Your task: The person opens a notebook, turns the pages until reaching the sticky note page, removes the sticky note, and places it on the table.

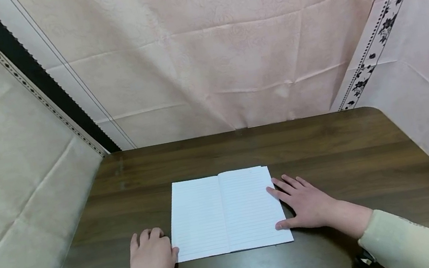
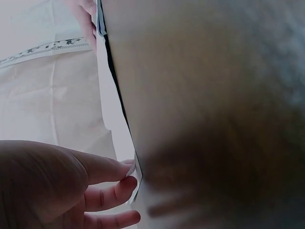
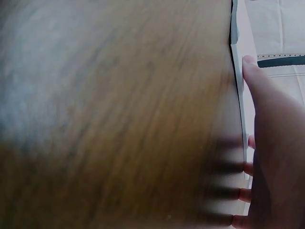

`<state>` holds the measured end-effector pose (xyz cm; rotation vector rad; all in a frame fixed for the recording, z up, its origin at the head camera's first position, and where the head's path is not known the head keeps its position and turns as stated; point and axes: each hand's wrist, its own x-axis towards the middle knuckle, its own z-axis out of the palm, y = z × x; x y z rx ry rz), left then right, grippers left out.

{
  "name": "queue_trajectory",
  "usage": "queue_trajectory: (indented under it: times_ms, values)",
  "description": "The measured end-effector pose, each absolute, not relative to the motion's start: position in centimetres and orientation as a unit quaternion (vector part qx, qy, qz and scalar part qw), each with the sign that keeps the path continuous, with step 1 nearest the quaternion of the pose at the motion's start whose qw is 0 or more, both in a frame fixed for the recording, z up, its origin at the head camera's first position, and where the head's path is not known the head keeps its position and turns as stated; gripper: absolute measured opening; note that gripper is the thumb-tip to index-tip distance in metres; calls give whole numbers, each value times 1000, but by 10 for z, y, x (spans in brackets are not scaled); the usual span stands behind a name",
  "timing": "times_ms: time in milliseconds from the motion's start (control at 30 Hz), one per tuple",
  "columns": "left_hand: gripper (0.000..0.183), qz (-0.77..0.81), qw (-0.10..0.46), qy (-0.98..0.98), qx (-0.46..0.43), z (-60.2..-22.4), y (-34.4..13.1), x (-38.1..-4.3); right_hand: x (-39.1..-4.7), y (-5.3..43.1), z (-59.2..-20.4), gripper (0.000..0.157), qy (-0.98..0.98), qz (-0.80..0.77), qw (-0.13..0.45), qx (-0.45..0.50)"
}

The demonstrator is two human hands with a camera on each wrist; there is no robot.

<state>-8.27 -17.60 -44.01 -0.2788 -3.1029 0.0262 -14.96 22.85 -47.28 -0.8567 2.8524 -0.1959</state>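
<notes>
An open notebook with ruled white pages lies flat on the table, its fold running away from me. At its near left corner, my left hand has the thumb on the page. The left wrist view shows the thumb and a curled finger pinching that corner. Over the right edge, my right hand lies with fingers spread, and its thumb and forefinger touch the right page. In the right wrist view the thumb rests on the page and the other fingertips lie along the edge.
The brown wooden table extends around the notebook. Pale patterned cloth hangs behind the table, with more cloth at the left and right sides. A small dark object sits by the right sleeve.
</notes>
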Motion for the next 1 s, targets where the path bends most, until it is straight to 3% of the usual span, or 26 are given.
queue_trajectory:
  times_ms: [300, 433, 567, 1000]
  values:
    - [25, 18, -8, -996, -88, -438, -177, -87, -149, 230, -474, 101, 953, -65, 76, -284]
    - [32, 25, 6, -995, -92, -436, -177, -88, -149, 231, -474, 101, 954, -65, 75, -283]
    - [28, 13, 23, -994, -103, -437, -173, -90, -149, 231, -474, 101, 954, -64, 76, -282]
    - [33, -17, 3, -987, -158, -437, -129, -112, -150, 229, -477, 100, 951, -68, 64, -293]
